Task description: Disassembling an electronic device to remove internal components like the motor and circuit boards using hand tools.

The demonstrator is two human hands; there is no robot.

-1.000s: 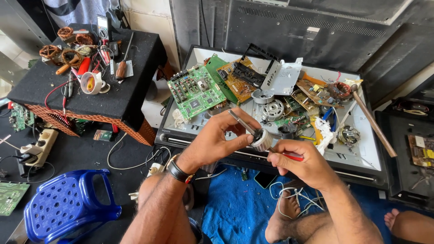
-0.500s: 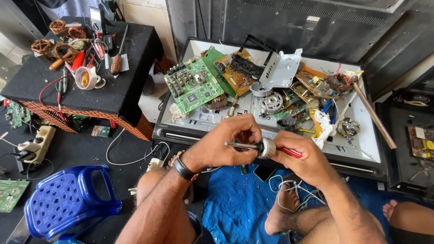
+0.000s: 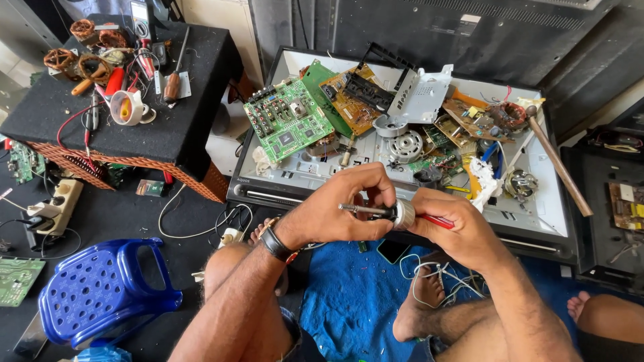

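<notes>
Over the lap, in the head view, both hands meet above a blue cloth (image 3: 349,302) spread on the floor. The left hand (image 3: 342,214), with a dark watch (image 3: 274,243) at the wrist, closes its fingers around a thin metal rod (image 3: 362,210) and the dark part where it joins a small silver cylinder (image 3: 403,214). The right hand (image 3: 463,231) is wrapped around a red-handled screwdriver (image 3: 436,220) whose tip end points into that cylinder from the other side. So both hands are clamped shut, held close together, nearly touching at the cylinder.

Just beyond them lies a flat television panel (image 3: 537,221) used as a tray, heaped with a green circuit board (image 3: 288,124), a metal plate (image 3: 421,94) and a wooden-handled hammer (image 3: 557,161). A black-covered desk (image 3: 174,127) stands to the left with tools on it, and a blue plastic stool (image 3: 100,288) lies tipped near the left knee.

The work looks to be mid-step, the driver engaged with the small part; it seems to call for a steady grip and careful alignment.
</notes>
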